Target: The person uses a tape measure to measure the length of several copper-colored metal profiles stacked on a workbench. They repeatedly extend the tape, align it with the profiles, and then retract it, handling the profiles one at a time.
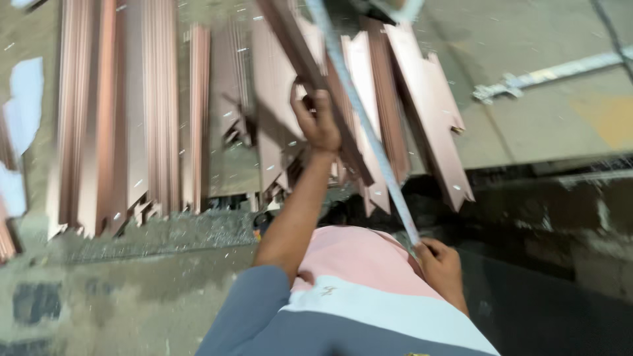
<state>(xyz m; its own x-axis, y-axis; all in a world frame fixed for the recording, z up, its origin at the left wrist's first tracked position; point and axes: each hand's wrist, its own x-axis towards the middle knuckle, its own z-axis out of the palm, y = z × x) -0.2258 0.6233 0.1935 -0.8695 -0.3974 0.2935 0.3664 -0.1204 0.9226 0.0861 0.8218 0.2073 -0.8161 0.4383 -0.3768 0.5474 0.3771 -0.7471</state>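
Observation:
My left hand [318,122] is raised and shut on a long brown metal profile [297,46] that slants from the top of the view down to the right. My right hand [440,264] sits low beside my pink, white and grey shirt. It grips the lower end of a thin silver-grey strip [369,132], which runs up and to the left across the brown profile. Beneath both lie several copper-coloured profiles with notched ends [428,112], fanned out on the floor.
A larger stack of copper-coloured profiles [125,118] lies side by side on the concrete floor [541,39] to the left. A silver metal bar [554,72] rests at the upper right. A dark recess [560,264] fills the lower right. White scraps [23,99] lie at the left edge.

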